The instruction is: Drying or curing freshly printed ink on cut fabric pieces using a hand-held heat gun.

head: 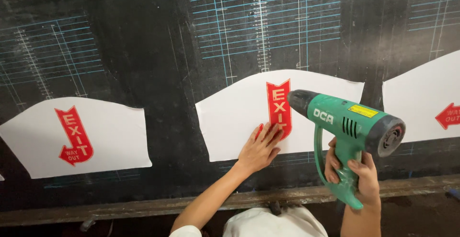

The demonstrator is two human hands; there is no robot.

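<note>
The left hand (261, 147) lay flat and open, fingers spread, pressing on the lower tip of a red arrow-shaped sticker (279, 107) that sat on the middle white cut panel (230, 119). The right hand (357, 172) was wrapped tightly around the grip of a green heat gun (347, 122), whose dark nozzle pointed at the sticker from just beside it. The panel lay on a black gridded desk (143, 50). To the left lay another white panel (115, 136) bearing a red arrow sticker (74, 135); a third panel (421, 98) showed at the right edge.
</note>
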